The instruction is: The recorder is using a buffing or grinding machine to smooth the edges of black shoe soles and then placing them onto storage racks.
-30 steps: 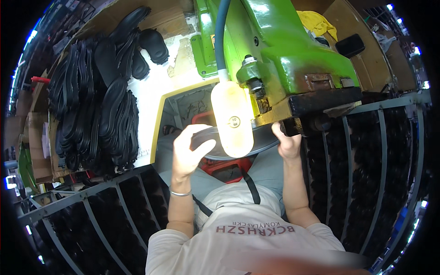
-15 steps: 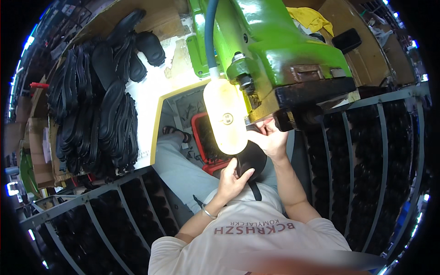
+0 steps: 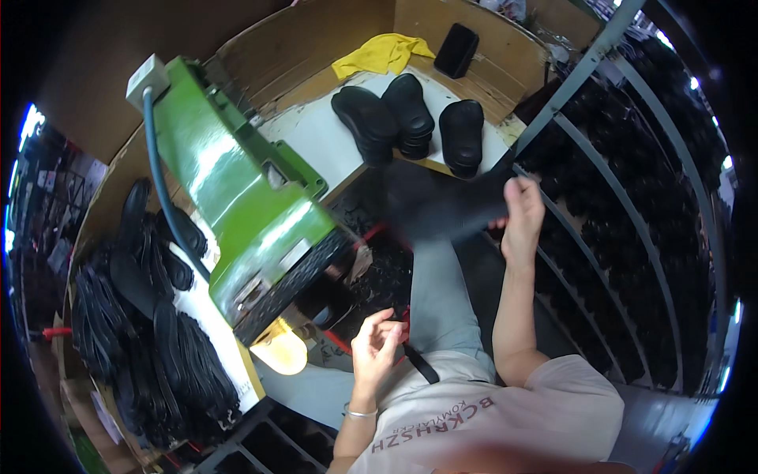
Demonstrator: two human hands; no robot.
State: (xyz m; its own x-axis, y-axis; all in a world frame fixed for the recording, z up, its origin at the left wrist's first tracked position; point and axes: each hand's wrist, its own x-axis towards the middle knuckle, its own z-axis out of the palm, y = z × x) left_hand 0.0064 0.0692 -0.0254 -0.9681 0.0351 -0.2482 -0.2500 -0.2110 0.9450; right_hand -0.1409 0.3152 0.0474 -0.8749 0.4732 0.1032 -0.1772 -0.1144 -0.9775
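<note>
My right hand (image 3: 523,221) grips one end of a black shoe sole (image 3: 446,207), thumb on top and fingers underneath. The sole is blurred by motion and spans from that hand toward the green machine, just in front of the table's edge. Down by my lap, my left hand (image 3: 377,354) is empty, its fingers loosely curled and apart. The green machine (image 3: 237,197) stands to the left, its dark head and yellow-lit lamp (image 3: 282,347) hanging low. Beyond the held sole, stacked black soles (image 3: 363,122) and a separate stack (image 3: 461,136) lie on the white tabletop.
A large pile of black soles (image 3: 150,332) covers the left side of the table. Cardboard walls (image 3: 316,43) enclose the back, with a yellow cloth (image 3: 383,55) and a black rectangular object (image 3: 456,50) there. Metal-barred racks (image 3: 616,229) full of dark items stand at right.
The view has swung right. Both hands were at the sole beneath the machine head; now my right hand has carried it out to the right, and my left hand has let go.
</note>
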